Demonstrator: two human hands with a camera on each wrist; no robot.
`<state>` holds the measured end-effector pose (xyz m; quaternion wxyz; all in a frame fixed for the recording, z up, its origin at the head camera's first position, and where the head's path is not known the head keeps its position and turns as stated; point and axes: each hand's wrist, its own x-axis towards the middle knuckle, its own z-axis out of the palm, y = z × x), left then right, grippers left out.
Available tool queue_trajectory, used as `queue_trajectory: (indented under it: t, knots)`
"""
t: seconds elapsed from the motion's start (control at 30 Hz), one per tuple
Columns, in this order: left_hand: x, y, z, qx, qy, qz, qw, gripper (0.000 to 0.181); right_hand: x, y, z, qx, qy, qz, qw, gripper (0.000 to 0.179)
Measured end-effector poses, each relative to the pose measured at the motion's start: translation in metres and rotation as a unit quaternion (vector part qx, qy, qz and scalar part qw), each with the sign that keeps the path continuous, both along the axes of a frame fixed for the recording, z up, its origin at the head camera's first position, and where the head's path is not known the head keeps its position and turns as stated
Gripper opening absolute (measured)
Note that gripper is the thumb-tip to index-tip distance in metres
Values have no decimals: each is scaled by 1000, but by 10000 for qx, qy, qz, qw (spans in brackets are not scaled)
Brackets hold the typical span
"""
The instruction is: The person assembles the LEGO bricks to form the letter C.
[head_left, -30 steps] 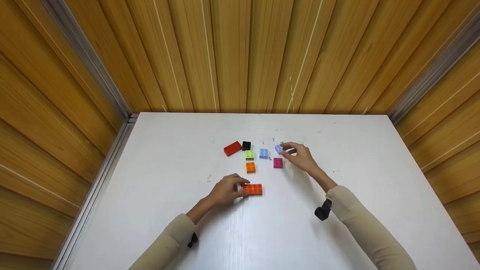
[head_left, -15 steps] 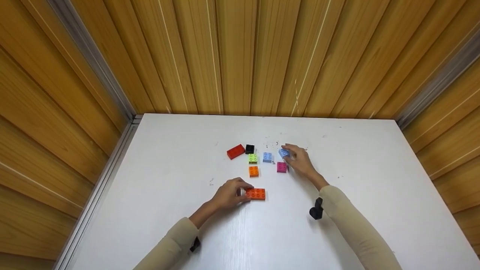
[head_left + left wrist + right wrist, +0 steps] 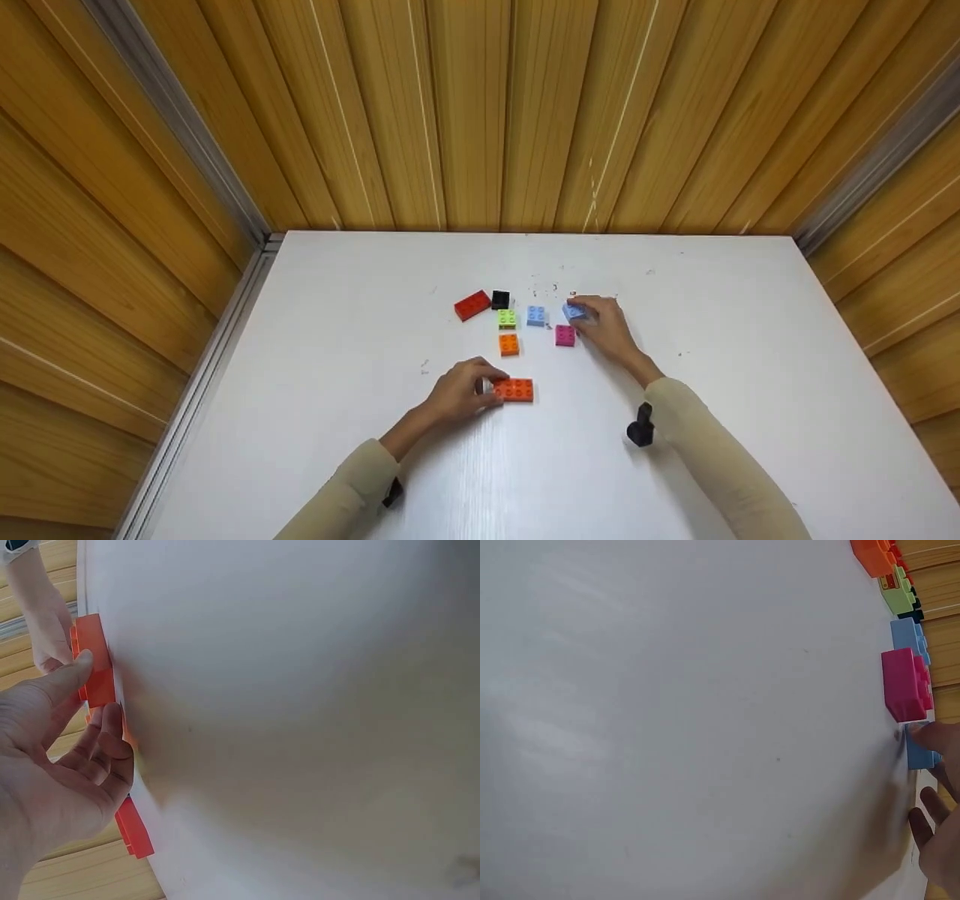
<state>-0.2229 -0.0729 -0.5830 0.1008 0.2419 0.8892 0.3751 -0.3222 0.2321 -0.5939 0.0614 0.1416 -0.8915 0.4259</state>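
Note:
My left hand pinches the left end of a long red-orange building brick between thumb and fingers; the brick's studs face up. In the left wrist view the thumb lies along the side of that brick. Farther back, my right hand grips a light blue brick, partly covered by its fingers. A magenta brick sits just in front of it, apart. In the right wrist view the thumb touches the held blue brick, behind the magenta brick.
Left of the right hand lie a second light blue brick, a lime green brick, an orange brick, a black brick and a tilted long red brick. A wood-patterned wall stands behind the white table.
My right hand has taken hold of the light blue brick, turned it and brought it slightly nearer the magenta one. The left hand stays on the red-orange brick. The head view has shifted a little.

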Motion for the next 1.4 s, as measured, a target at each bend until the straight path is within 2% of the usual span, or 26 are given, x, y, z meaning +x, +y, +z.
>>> queue_trajectory:
  t: [0.1, 0.33, 0.5, 0.77, 0.9, 1.1, 1.23, 1.4]
  knots:
    - [-1, 1, 0, -20, -1, -7, 10000, 32, 4, 6, -1, 122, 51, -61, 9999, 40]
    - [0, 1, 0, -37, -44, -21, 10000, 33, 19, 19, -2, 122, -238, -172, 9995, 41]
    - [0, -2, 2, -5, -6, -33, 10000, 32, 31, 24, -1, 150, -203, -142, 9996, 40]
    - [0, 1, 3, -90, -16, 40, 10000, 33, 58, 30, 4, 87, -257, -156, 9995, 43]
    - [2, 2, 2, -99, 78, -13, 9999, 33, 73, 29, 8, 94, -96, -109, 9999, 43]
    - [0, 3, 2, -68, 146, -16, 9999, 32, 90, 14, 15, 163, 167, 193, 9995, 40]
    - [-1, 4, 2, -52, 122, -20, 9999, 32, 100, 1, 16, 116, 114, 513, 9985, 37]
    - [-1, 6, 2, -129, -8, 1, 9999, 33, 107, -13, 10, 34, 23, 842, 9964, 37]
